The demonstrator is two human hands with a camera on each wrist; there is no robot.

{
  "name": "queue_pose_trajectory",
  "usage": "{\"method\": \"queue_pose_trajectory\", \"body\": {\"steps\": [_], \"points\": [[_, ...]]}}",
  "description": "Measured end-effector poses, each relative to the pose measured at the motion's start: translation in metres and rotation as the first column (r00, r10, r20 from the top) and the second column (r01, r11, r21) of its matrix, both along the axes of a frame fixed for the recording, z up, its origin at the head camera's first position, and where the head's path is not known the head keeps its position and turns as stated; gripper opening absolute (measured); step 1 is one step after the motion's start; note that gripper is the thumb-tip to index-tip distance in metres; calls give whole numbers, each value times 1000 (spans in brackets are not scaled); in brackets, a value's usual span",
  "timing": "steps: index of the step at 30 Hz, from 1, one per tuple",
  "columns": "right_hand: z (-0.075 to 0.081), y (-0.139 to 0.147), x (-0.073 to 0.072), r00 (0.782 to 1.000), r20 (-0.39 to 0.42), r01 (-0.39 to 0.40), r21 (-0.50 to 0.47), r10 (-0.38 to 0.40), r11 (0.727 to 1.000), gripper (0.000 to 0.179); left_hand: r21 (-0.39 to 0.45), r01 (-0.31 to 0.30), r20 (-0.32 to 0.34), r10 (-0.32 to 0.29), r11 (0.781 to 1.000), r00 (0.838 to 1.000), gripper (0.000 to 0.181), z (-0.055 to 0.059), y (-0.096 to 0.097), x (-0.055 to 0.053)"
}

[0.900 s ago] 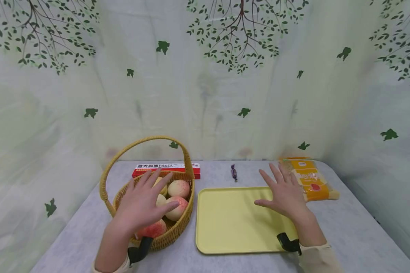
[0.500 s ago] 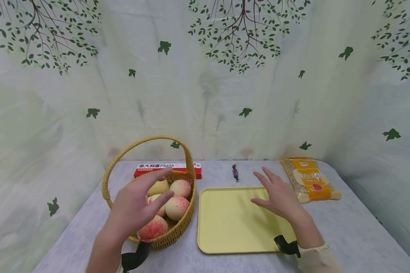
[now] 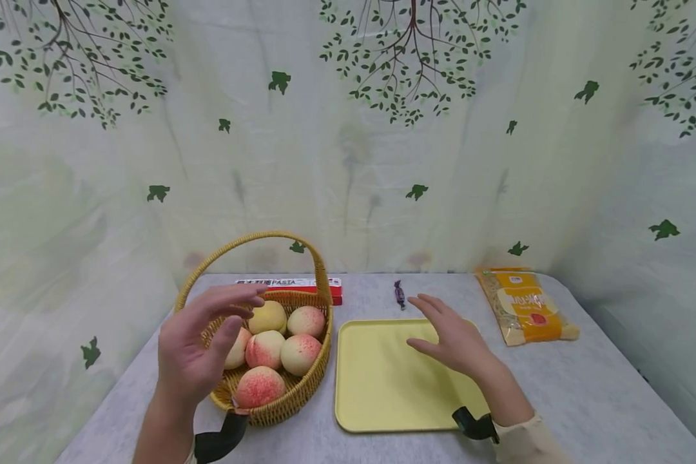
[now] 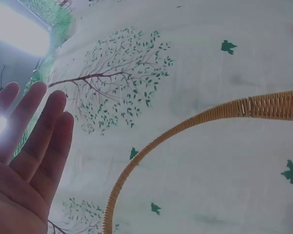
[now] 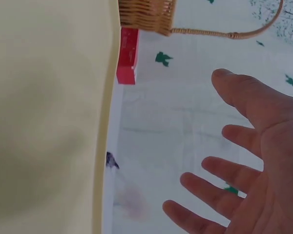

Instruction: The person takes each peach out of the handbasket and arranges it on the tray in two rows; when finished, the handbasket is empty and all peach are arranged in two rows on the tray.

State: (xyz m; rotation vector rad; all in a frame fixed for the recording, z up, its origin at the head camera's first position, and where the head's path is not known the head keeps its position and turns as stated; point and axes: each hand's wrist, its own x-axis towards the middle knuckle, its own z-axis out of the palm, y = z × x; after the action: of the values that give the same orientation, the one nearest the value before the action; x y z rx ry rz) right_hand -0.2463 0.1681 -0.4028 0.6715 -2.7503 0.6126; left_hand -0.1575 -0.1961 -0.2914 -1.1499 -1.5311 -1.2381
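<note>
A wicker basket (image 3: 310, 383) with a tall handle (image 4: 180, 126) stands on the left of the table, holding several peaches (image 3: 261, 386) and a yellow fruit (image 3: 268, 317). My left hand (image 3: 194, 341) hovers over the basket's left side, fingers loosely bent and holding nothing; it hides part of the rim. In the left wrist view its fingers (image 4: 41, 134) are extended, apart from the handle. Over the yellow tray (image 3: 383, 412) my right hand (image 3: 455, 341) is raised with nothing in it. Spread fingers (image 5: 234, 173) and thumb show in the right wrist view.
Behind the basket lies a red and white pasta box (image 3: 336, 293). A small purple wrapped candy (image 3: 399, 294) sits beyond the tray's far edge. At the back right is an orange and clear food bag (image 3: 528, 306). A leaf-patterned curtain (image 3: 348, 161) hangs behind the table.
My left hand has shifted left and its fingers have bent, uncovering more peaches. My right hand has moved left over the tray, away from the food bag.
</note>
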Motion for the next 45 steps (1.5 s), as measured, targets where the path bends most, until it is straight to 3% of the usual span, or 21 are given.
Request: {"method": "queue_pose_trajectory", "body": {"steps": [5,11,18,23,29,35,38,40,43,45], "points": [[6,-15,1,998,14,-59,-53,60,997,72,114,132,-5,-132,985,991,22,3,-9,1],[8,-34,0,992,40,-111,-105,116,988,68,223,170,-14,-171,960,985,23,7,-23,5],[8,-51,0,983,89,-145,-182,163,973,65,415,127,20,-148,901,989,23,8,-39,4],[6,-65,0,974,107,-175,-213,201,961,62,490,85,82,-143,867,986,26,3,-56,-3],[4,-83,1,963,113,-212,-247,246,946,56,522,26,196,-150,853,969,28,-15,-80,-17],[1,-100,0,949,108,-261,-261,297,929,55,515,-90,288,-73,853,955,30,-28,-96,-28],[-1,-108,1,939,118,-280,-277,322,919,54,496,-177,386,-34,850,922,31,-35,-103,-33],[-3,-113,2,933,120,-295,-281,339,913,53,475,-244,475,-13,846,880,32,-41,-107,-36],[-5,-122,2,928,121,-309,-280,353,909,52,382,-370,629,55,847,776,34,-50,-113,-41],[-5,-128,1,927,117,-315,-276,357,908,51,327,-405,699,71,854,712,35,-56,-117,-43]]}}
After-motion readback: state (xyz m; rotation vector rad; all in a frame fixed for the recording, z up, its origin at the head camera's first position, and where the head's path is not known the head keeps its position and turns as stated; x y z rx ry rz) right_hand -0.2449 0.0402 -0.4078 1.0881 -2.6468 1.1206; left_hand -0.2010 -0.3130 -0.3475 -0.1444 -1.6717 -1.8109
